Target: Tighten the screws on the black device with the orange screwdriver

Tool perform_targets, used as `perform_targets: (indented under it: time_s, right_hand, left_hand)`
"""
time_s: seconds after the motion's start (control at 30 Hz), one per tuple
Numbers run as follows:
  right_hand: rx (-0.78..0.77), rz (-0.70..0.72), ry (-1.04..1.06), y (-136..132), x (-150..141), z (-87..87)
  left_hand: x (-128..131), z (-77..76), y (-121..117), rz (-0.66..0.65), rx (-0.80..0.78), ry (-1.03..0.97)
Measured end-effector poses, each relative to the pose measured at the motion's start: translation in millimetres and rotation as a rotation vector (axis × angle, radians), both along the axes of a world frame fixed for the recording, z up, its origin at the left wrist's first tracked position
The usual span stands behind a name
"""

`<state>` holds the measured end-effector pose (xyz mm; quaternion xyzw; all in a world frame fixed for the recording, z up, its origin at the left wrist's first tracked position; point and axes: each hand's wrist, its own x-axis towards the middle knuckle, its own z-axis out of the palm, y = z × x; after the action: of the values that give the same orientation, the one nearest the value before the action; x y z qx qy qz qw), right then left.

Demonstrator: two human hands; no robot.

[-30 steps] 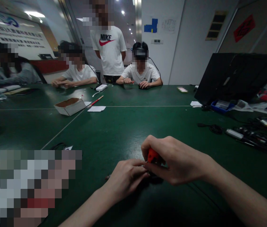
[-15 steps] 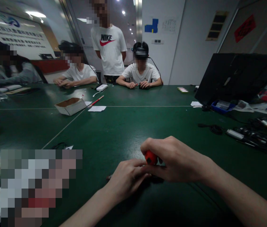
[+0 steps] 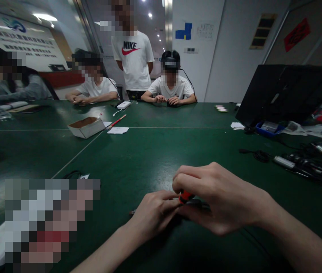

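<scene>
Fingers of the right hand [image 3: 220,197] hold a red object [image 3: 186,196] over the worktop [image 3: 149,155]; whether the left hand [image 3: 153,212] grips anything, or what is finished, I cannot tell.

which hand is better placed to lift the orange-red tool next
Probably the right: the right hand has its fingers curled around the orange-red tool, while the left hand lies low beside it, fingertips near its lower end.
</scene>
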<state>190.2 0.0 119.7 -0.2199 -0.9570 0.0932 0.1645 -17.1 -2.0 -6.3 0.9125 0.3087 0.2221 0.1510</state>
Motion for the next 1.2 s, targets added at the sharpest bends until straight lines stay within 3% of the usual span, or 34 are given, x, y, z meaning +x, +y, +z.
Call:
perform_targets:
  time_s: [0.13,0.4,0.67,0.97,1.2]
  right_hand:
    - [-0.002,-0.032,-0.035,-1.9,0.5,4.1]
    - [0.289,-0.051,-0.04,-1.3,-0.8,-2.4]
    - [0.105,-0.08,-0.106,-5.3,2.7,7.9]
    - [0.308,-0.1,-0.111,-5.6,3.0,1.9]
    - [0.098,-0.093,-0.129,-7.6,3.6,9.7]
  left_hand:
    - [-0.2,3.2,-1.5,-0.001,-0.002,-0.004]
    - [0.8,8.6,-3.8,-0.018,-0.06,0.018]
    - [0.8,4.8,-2.6,-0.028,-0.05,0.031]
    - [2.8,4.1,-2.2,-0.023,0.014,0.055]
    - [0.5,5.2,-2.7,-0.005,0.002,0.09]
